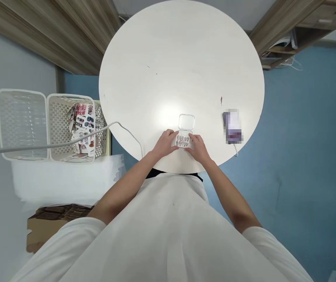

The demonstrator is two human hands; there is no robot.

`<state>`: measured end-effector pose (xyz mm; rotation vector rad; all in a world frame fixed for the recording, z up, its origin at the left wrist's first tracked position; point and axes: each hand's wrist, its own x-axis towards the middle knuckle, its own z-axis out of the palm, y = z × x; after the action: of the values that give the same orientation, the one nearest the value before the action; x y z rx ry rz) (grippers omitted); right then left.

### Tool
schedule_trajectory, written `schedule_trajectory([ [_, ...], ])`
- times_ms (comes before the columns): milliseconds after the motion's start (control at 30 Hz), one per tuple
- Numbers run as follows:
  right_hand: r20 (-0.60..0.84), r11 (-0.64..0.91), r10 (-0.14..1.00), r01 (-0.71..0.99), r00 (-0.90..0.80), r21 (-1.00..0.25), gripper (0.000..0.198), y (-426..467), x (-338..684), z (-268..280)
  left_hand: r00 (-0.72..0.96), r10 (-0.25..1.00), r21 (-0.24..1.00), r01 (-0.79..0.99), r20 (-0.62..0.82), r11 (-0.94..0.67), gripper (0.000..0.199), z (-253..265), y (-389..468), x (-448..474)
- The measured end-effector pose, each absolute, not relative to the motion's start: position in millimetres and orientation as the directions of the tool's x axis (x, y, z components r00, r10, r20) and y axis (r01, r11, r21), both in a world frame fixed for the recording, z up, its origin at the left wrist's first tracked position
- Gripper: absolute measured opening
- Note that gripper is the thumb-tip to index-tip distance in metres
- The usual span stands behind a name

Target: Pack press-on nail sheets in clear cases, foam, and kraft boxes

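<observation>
A small clear plastic case (186,122) lies on the white round table near its front edge, its lid standing open on the far side. Inside sits a card of pale, shiny pieces in two rows, which look like press-on nails (182,140). My left hand (166,143) grips the case's left side, thumb and fingers closed at the edge. On the opposite side my right hand (197,147) holds it the same way, with fingertips at the corner. The fingers partly cover both sides of the case.
The round table (179,51) spans the middle. At its right lies a blurred purple-and-white device (233,126) with a cable. To the left, a white perforated basket (100,137) with an open lid holds several nail cards (82,121). A white cable (53,145) crosses it. Cardboard (43,233) lies lower left.
</observation>
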<state>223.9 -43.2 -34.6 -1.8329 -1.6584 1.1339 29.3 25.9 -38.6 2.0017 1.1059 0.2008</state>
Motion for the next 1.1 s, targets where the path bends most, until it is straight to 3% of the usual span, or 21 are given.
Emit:
schedule_trajectory([
  [233, -0.275, -0.125, 0.950, 0.630, -0.145, -0.767, 0.066, -24.8, 244.9, -51.1, 0.484, 0.821, 0.655, 0.732, -0.303, -0.190, 0.070, -40.4, 23.2, 49.9],
  [467, -0.263, -0.094, 0.944, 0.601, -0.200, -0.794, 0.063, -23.5, 247.7, -55.0, 0.438, 0.806, 0.665, 0.743, -0.397, -0.076, 0.071, -35.5, 17.8, 53.7],
  [767, -0.239, -0.099, 0.948, 0.521, -0.209, -0.848, 0.065, -15.1, 263.0, -49.4, 0.469, 0.826, 0.708, 0.695, -0.312, -0.127, 0.064, -34.0, 22.4, 61.7],
  [1100, -0.263, -0.143, 0.950, 0.519, -0.166, -0.843, 0.064, -14.5, 258.4, -41.8, 0.503, 0.813, 0.665, 0.719, -0.293, -0.205, 0.067, -33.5, 23.6, 65.6],
])
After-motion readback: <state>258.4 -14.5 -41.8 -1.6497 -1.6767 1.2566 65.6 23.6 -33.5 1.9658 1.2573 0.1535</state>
